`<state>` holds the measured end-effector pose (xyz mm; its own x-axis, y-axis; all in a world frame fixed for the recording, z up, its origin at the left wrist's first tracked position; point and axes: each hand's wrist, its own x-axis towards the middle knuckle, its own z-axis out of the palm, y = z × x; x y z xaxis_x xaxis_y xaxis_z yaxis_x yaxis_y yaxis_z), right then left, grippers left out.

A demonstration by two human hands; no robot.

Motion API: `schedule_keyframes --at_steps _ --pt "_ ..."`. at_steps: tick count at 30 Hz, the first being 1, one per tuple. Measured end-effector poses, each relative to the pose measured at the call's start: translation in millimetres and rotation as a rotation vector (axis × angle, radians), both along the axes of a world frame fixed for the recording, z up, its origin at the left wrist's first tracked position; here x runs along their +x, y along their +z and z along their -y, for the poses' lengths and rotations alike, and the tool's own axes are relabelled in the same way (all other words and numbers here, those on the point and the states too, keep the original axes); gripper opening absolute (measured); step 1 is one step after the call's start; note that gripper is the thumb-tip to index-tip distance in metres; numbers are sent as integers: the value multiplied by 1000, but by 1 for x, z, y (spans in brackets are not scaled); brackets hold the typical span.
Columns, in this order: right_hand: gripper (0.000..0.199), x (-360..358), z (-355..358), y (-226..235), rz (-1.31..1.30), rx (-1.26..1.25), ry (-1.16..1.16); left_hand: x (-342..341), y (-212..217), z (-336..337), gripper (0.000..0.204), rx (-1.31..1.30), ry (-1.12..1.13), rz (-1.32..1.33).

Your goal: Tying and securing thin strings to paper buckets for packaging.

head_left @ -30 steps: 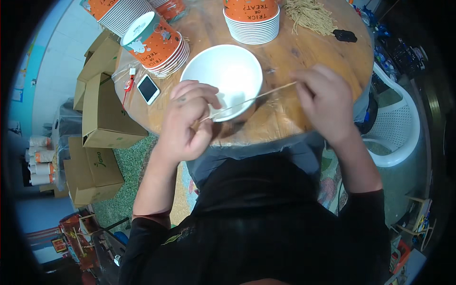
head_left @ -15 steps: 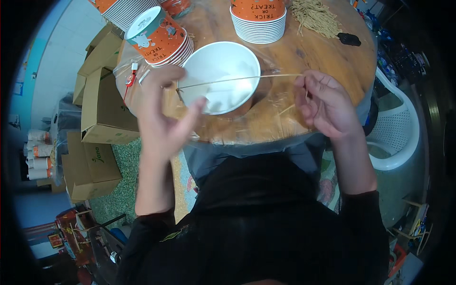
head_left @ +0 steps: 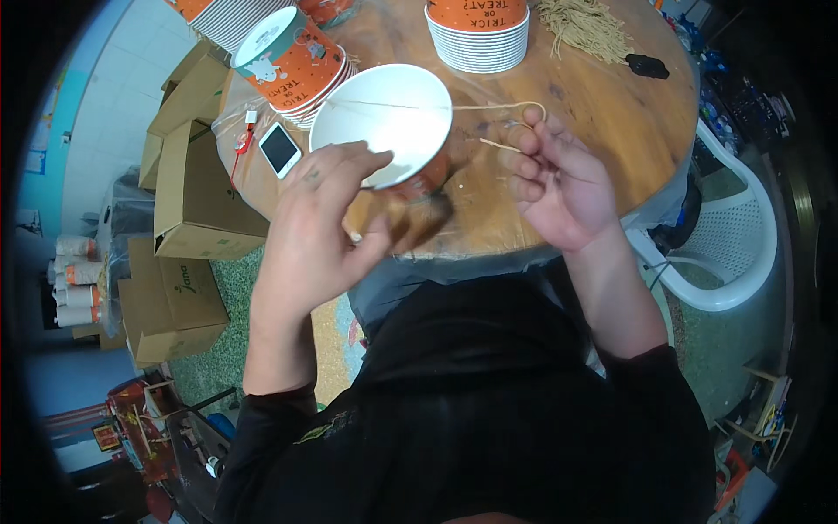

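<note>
- While my left hand [head_left: 319, 218] grips the white-lined orange paper bucket [head_left: 384, 131] at the table's [head_left: 611, 105] near edge, steadying it,
- my right hand [head_left: 559, 179] pinches the tan string [head_left: 506, 106] crossing its rim, keeping it taut.

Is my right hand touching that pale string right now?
Touching. The head view shows the string looping over the right hand fingers, with no gap.

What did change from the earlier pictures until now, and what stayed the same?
The left hand has taken hold of the white paper bowl, tilting it so its orange side shows. The cord, earlier stretched straight between both hands, now loops by the right hand, which pinches it. The phone and the stacked bowls on the round table stayed put.
</note>
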<state>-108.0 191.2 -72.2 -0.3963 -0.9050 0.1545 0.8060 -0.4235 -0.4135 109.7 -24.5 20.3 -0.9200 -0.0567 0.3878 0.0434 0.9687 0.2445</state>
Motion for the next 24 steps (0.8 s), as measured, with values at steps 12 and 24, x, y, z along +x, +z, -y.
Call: schedule_keyframes --at_steps 12,24 --pt "16 20 51 -29 -137 -130 -205 -47 -33 -16 11 11 129 -24" --pt "21 18 61 -10 -755 140 -432 -34 -18 4 31 161 68 137"
